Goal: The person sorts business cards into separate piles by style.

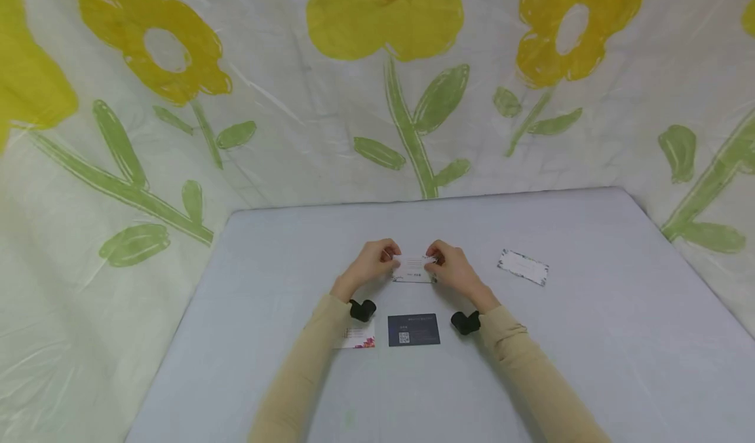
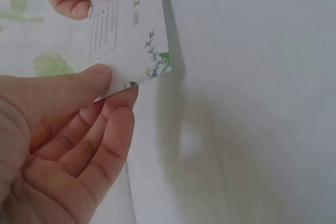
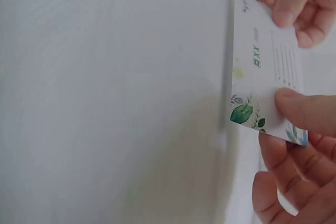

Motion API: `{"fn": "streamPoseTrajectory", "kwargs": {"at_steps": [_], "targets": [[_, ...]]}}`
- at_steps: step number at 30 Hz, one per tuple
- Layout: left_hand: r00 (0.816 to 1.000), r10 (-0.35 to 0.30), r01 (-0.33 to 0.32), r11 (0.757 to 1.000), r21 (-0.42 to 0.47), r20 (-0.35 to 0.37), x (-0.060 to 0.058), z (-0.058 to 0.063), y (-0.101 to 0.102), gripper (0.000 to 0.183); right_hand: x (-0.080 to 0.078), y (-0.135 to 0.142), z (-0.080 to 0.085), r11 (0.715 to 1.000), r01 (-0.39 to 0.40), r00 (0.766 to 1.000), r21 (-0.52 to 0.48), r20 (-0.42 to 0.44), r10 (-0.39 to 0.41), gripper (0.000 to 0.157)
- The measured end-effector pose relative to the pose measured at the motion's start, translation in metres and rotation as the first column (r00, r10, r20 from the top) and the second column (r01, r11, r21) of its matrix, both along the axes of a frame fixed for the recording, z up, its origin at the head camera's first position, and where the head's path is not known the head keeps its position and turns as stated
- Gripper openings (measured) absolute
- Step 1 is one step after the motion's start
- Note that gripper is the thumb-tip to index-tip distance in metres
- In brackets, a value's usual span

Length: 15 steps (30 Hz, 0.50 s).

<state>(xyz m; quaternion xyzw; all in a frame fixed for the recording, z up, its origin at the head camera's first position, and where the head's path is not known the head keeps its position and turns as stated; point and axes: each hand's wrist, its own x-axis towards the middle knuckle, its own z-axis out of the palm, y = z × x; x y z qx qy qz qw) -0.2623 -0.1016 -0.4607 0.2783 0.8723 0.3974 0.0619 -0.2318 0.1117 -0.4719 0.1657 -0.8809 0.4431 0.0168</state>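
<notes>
A white business card (image 1: 414, 270) with green leaf prints and printed lines is held by both hands above the table. My left hand (image 1: 372, 263) pinches its left end, thumb on the printed face and fingers beneath, as the left wrist view shows. At the other end, my right hand (image 1: 453, 268) pinches the card the same way. In the right wrist view the card (image 3: 254, 66) tilts, and its lower long edge seems close to the table; whether it touches I cannot tell.
Nearer the body lie a dark blue card (image 1: 413, 329) with a QR code and a white card with pink flowers (image 1: 361, 336), partly hidden by the left forearm. A white card with a leafy border (image 1: 523, 267) lies to the right. Behind the table (image 1: 590, 364) hangs a flower-printed curtain (image 1: 307, 122).
</notes>
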Motion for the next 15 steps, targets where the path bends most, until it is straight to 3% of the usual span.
{"fn": "streamPoseTrajectory", "kwargs": {"at_steps": [4, 9, 15], "targets": [[1.0, 0.0, 0.0, 0.998, 0.055, -0.008, 0.011, 0.005, 0.015, 0.012, 0.009, 0.02, 0.01, 1.0, 0.003, 1.0, -0.013, -0.015, -0.003, 0.013], [0.999, 0.008, -0.013, 0.995, 0.094, 0.048, 0.031, 0.012, 0.04, 0.012, 0.024, 0.05, 0.017, 1.0, -0.021, 1.0, -0.005, 0.002, 0.021, 0.013], [0.994, -0.041, 0.03, 0.994, 0.103, 0.102, 0.058, 0.012, 0.068, 0.014, 0.048, 0.086, 0.016, 0.997, -0.071, 0.996, 0.022, 0.046, 0.07, 0.014]]}}
